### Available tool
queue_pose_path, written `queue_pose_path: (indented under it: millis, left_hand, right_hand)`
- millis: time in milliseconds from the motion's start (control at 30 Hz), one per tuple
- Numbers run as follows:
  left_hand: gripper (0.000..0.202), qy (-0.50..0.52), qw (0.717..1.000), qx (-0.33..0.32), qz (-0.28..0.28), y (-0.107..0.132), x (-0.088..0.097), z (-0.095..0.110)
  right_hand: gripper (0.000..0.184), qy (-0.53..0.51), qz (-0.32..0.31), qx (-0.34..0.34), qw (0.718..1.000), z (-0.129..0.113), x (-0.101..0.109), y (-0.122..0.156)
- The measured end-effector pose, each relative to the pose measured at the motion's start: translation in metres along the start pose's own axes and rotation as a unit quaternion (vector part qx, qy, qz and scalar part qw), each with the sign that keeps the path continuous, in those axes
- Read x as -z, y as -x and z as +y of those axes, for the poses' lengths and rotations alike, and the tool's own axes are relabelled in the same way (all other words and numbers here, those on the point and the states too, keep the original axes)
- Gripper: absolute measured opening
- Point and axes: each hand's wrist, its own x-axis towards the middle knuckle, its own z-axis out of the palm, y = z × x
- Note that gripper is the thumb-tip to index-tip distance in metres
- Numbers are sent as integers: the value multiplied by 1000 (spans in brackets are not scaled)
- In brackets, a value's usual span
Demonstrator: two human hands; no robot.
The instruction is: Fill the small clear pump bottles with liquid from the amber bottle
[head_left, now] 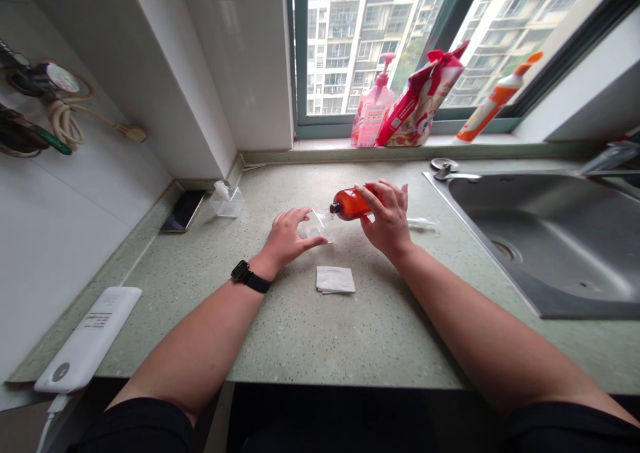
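Note:
My left hand (293, 238) is closed around a clear, square-sided bottle (317, 226) at the middle of the counter. Fingers of my right hand (389, 223) wrap a red-orange bottle (351, 204), which lies tilted on its side in the air. Its dark, uncapped neck points left, right at the mouth of the clear bottle. Whether liquid is flowing between them I cannot make out. Just in front of both bottles lies a folded white tissue (335, 280). Beside my right hand, partly hidden behind it, is a thin clear and white piece (423, 224), perhaps a pump top.
To the left are a clear pump bottle (227, 200), a phone (184, 211) and a white power bank (90, 340) with a cable. A steel sink (550, 240) takes up the right. A pink pump bottle (374, 110), red bag (425, 100) and orange bottle (493, 103) line the windowsill.

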Motion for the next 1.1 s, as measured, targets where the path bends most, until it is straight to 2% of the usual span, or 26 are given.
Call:
queue_pose_path:
  millis: [333,1100]
  left_hand:
    - [81,-8,1000,1,-3,1,0,-1]
    - [82,4,1000,9,-6,0,1,0]
  right_hand:
    - [92,-7,-6,-2,1000,1,0,0]
    - [83,1,-3,3,1000,1,1,-1]
